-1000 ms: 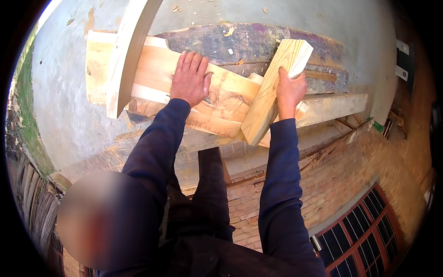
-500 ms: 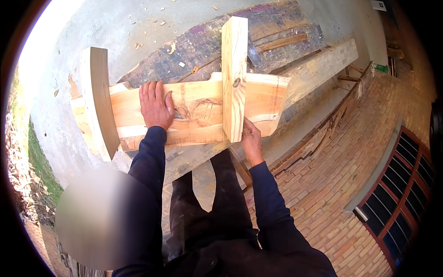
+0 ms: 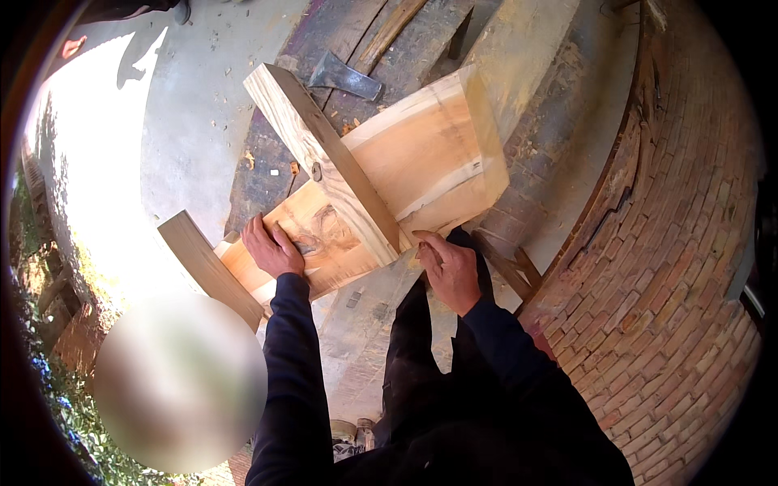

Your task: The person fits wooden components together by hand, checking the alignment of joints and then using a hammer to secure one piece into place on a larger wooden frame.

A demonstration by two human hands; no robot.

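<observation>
A pale wooden board [image 3: 421, 150] lies at a slant over a worn bench. Standing across it is a thick wooden crosspiece [image 3: 324, 154] with a dark knot, and a second crosspiece [image 3: 212, 267] crosses its left end. My left hand [image 3: 274, 247] rests flat on the board between the two, fingers and thumb apart, beside a rough knotty patch. At the near edge, by the foot of the knotted crosspiece, is my right hand [image 3: 452, 271]. Its index finger stretches toward the joint and the other fingers bend; nothing shows in it.
A steel axe head [image 3: 347, 78] lies on the stained bench planks [image 3: 263, 166] beyond the board. A long grey plank [image 3: 527, 49] runs along the right, near a brick floor [image 3: 648, 308]. At the upper left, part of another person [image 3: 73, 47] shows.
My view has turned, so the board now slants up to the right. My right hand has come from the board's edge to just before the crosspiece's foot. My left hand stays on the board.
</observation>
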